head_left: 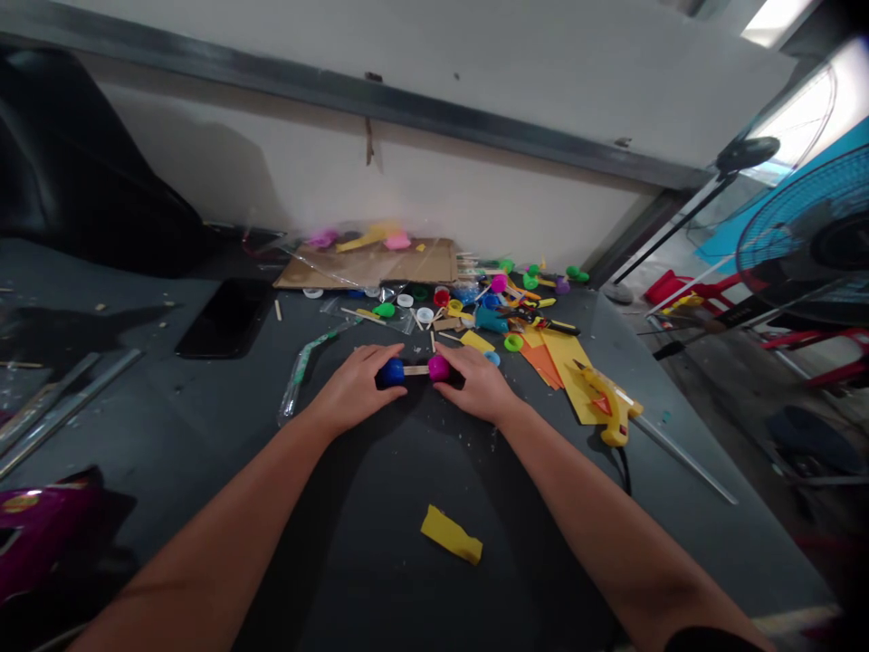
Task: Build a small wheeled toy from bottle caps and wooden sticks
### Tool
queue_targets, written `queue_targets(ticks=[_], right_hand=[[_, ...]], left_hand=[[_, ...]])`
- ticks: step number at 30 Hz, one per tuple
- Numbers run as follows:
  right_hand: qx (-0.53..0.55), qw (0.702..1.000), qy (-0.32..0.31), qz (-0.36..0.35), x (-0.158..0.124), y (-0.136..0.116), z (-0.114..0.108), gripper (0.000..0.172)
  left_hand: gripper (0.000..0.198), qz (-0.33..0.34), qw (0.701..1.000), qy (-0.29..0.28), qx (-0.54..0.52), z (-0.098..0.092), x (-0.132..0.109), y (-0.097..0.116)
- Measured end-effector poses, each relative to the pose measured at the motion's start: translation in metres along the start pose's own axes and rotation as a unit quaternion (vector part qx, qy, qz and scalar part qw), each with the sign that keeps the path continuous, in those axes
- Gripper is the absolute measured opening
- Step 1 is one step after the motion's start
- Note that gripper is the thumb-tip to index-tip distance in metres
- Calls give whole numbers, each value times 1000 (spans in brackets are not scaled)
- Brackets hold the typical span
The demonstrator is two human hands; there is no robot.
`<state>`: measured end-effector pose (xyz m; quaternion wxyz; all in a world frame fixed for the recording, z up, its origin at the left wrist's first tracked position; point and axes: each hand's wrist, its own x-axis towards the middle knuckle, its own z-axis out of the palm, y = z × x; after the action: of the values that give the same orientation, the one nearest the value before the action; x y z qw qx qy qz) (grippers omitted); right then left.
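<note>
My left hand (354, 389) rests on the dark table (380, 543), fingers closed round a blue bottle cap (392, 371). My right hand (479, 385) pinches a magenta bottle cap (439, 368). A short wooden stick (415, 369) runs between the two caps, joining them like an axle. Both hands sit close together at the table's middle, just in front of the scattered craft parts.
A yellow glue gun (607, 403) lies right of my right hand on yellow and orange paper (563, 362). Several coloured caps (468, 303), a cardboard sheet (373, 264), a black phone (227, 317), a yellow scrap (452, 534) and a blue fan (815, 240) surround the spot.
</note>
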<state>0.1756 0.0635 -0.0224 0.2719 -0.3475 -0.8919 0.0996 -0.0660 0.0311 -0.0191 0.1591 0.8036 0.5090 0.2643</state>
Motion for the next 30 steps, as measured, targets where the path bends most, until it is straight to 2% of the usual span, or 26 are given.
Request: queue_targets(ticks=[6,18,26,30], right_hand=[[26,999,19,15,0,-2,-3,62],[46,998,16,50,0,-4,-5,49],[31,999,12,29,3,-3,-7,35],[32,999,6,33,3,-4,-8,36]], left_hand=[[53,1,1000,25,-2,-1,0,-1],[31,-16,999,31,1,-6,1,5],[34,-18,999,19,-29,-6,-1,6],[35,-17,999,24,-32,-5,-1,5]])
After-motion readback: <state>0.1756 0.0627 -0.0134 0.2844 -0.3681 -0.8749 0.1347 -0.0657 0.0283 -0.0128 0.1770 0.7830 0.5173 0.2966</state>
